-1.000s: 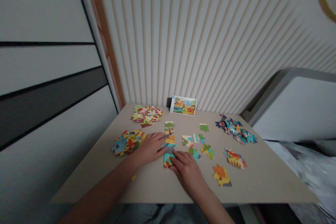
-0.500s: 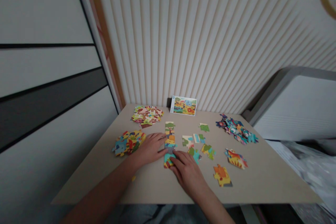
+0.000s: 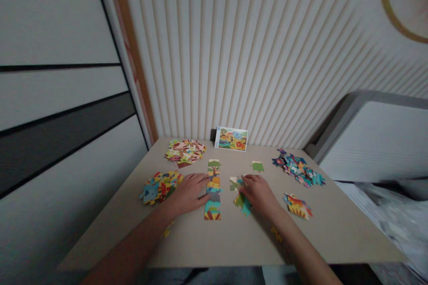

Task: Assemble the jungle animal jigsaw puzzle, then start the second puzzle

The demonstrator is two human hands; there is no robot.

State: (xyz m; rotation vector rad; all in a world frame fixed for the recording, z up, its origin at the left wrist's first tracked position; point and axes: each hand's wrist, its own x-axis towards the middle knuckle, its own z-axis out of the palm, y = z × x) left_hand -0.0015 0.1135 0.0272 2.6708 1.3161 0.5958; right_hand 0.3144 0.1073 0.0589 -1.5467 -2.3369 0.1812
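A narrow upright strip of joined jigsaw puzzle pieces (image 3: 213, 207) lies mid-table, showing trees, animals and water. My left hand (image 3: 191, 193) rests flat at its left side, fingers stretched out, fingertips touching the strip's edge. Right of the strip, my right hand (image 3: 260, 192) is bent over loose pieces, its fingertips closed on a puzzle piece mostly hidden by the fingers. A cream and green puzzle piece (image 3: 233, 183) lies by those fingertips. Under the hand, a green and teal puzzle piece (image 3: 246, 208) shows in part.
A picture card (image 3: 231, 139) leans at the back. Piece piles lie at the back left (image 3: 185, 150), left (image 3: 156, 188) and right (image 3: 299, 168). A green piece (image 3: 257, 166), an orange striped cluster (image 3: 297, 206) and a yellow piece (image 3: 276, 234) partly under my right forearm lie on the table.
My right hand has left the lower end of the strip and moved right and away from me onto the loose pieces. My left hand stays beside the strip. The view has shifted slightly.
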